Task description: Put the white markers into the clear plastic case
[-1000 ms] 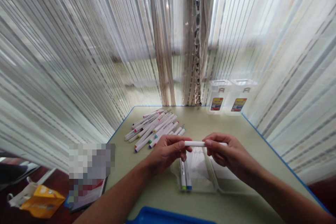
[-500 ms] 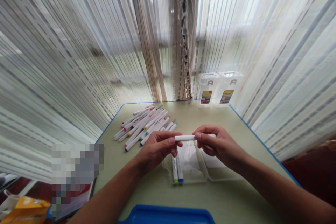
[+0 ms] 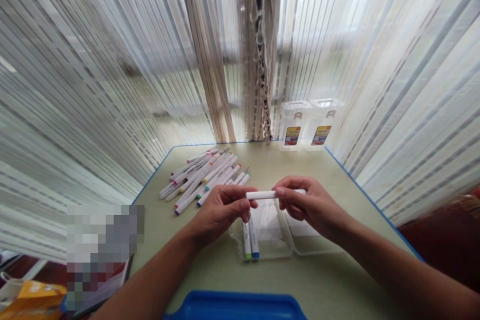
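Note:
A white marker (image 3: 262,195) lies level between my two hands, above an open clear plastic case (image 3: 275,232). My left hand (image 3: 227,207) pinches its left end between thumb and fingers. Around its right part the fingers of my right hand (image 3: 298,195) are closed, with the far tip showing past them. Inside the case, along its left side, lie a green-ended marker (image 3: 246,245) and a blue-ended marker (image 3: 255,245), their upper ends hidden behind my left hand. A loose pile of white markers (image 3: 206,175) with coloured ends spreads to the left of the case.
Two clear lidded cases (image 3: 294,125) with labels stand at the table's back right. A blue tray (image 3: 240,305) is at the near edge of the green table (image 3: 330,275). String curtains (image 3: 150,60) hang behind. Left of the table is a yellow package (image 3: 35,297).
The view has shifted slightly, so everything sits a little further left and up. Both hands keep the same hold on the marker.

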Tool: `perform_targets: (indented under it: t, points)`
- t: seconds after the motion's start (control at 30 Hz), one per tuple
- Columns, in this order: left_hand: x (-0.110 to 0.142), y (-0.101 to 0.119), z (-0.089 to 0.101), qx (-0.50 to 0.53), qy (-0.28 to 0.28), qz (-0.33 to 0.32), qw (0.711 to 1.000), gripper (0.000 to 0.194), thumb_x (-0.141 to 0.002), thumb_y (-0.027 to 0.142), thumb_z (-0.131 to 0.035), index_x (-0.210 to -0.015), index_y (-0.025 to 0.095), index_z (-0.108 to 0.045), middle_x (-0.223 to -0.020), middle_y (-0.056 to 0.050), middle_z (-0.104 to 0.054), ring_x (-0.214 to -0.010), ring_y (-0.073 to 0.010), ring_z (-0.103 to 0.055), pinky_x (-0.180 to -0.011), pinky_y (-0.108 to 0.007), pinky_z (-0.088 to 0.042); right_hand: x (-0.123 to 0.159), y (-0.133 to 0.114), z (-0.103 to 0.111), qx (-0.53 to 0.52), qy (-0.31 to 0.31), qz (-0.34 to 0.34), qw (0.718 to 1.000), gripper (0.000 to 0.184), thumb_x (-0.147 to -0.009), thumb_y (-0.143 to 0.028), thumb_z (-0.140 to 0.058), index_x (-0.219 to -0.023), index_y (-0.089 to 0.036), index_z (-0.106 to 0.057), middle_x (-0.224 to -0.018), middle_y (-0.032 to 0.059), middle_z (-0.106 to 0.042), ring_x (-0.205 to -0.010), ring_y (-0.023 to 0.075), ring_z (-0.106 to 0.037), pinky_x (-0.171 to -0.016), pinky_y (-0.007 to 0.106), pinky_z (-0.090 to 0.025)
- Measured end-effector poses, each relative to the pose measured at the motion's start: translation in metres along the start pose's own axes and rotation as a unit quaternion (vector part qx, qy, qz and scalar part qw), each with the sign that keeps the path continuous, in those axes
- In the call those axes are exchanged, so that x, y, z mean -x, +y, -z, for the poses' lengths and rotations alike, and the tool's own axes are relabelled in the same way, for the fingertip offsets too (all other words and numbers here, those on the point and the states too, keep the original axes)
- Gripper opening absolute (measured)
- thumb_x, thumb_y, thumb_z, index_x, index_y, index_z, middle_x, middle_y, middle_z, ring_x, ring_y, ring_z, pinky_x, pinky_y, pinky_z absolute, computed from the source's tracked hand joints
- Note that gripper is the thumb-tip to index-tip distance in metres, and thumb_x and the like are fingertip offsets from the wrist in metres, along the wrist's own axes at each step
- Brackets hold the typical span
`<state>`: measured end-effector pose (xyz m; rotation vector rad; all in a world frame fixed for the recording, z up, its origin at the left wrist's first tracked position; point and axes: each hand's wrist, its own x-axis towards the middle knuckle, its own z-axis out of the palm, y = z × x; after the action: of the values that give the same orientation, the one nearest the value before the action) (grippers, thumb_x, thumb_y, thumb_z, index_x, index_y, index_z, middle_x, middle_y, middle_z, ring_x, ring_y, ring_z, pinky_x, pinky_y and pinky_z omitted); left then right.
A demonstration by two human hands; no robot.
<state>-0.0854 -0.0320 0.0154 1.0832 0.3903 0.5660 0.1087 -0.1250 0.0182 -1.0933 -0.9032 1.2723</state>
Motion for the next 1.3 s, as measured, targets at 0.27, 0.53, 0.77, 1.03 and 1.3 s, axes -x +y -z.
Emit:
perform_targets:
  t: [0.27,0.53,0.77,1.03,1.3]
  points:
    - [-0.0016,-0.0013,0.0027,0.008,-0.007,0.011,1.000,0.021,-0.073,0.026,-0.076,-0.091,0.014,-0.077,-0.069,-0.006,-0.068,-0.055,-0.0100,-0.058,-0.055,-0.023,-0.044,0.0015,-0.0005,-0.0007,0.037,-0.005,0.026,0.999,0.024,-0.075,-0.036,-0.076,-0.080,-0.013,-0.070,-0.058,0.0008,-0.061,-0.041,0.0054,-0.040,-0.038,0.020,-0.026]
    - [-0.0049,-0.0015,0.0029,-0.013,0.022,0.017,1.000,0.020,-0.076,0.029,-0.073,-0.083,0.011,-0.076,-0.062,-0.006,-0.066,-0.052,-0.0099,-0.056,-0.053,-0.022,-0.044,0.0035,-0.0027,-0.0005,0.130,0.018,0.047,0.990,0.027,-0.077,-0.039,-0.073,-0.082,-0.012,-0.071,-0.060,0.0028,-0.063,-0.045,0.0069,-0.040,-0.039,0.021,-0.025]
    - [-0.0041,-0.0035,0.0042,-0.126,0.064,-0.038,0.989,0.019,-0.076,0.025,-0.073,-0.089,0.012,-0.076,-0.069,-0.006,-0.070,-0.056,-0.0088,-0.057,-0.057,-0.021,-0.045,0.0029,-0.0031,0.0002,0.168,0.032,0.069,0.983,0.025,-0.079,-0.038,-0.072,-0.083,-0.013,-0.072,-0.062,0.0021,-0.064,-0.048,0.0067,-0.043,-0.042,0.019,-0.031]
    - [-0.0023,-0.0015,0.0006,-0.182,0.086,-0.069,0.977,0.020,-0.071,0.024,-0.077,-0.087,0.013,-0.075,-0.063,-0.002,-0.066,-0.055,-0.0080,-0.056,-0.054,-0.019,-0.044,0.0046,-0.0038,0.0003,0.212,0.025,0.092,0.973,0.022,-0.078,-0.035,-0.073,-0.086,-0.015,-0.074,-0.068,0.0032,-0.069,-0.053,0.0086,-0.054,-0.045,0.018,-0.038]
    - [-0.0009,-0.0045,-0.0007,-0.284,0.092,-0.096,0.950,0.023,-0.070,0.025,-0.078,-0.087,0.011,-0.072,-0.069,-0.004,-0.065,-0.063,-0.0111,-0.059,-0.060,-0.022,-0.046,0.0060,0.0023,0.0013,0.355,0.046,0.195,0.913,0.019,-0.078,-0.035,-0.072,-0.088,-0.018,-0.075,-0.080,0.0050,-0.075,-0.068,0.0164,-0.069,-0.060,0.022,-0.053]
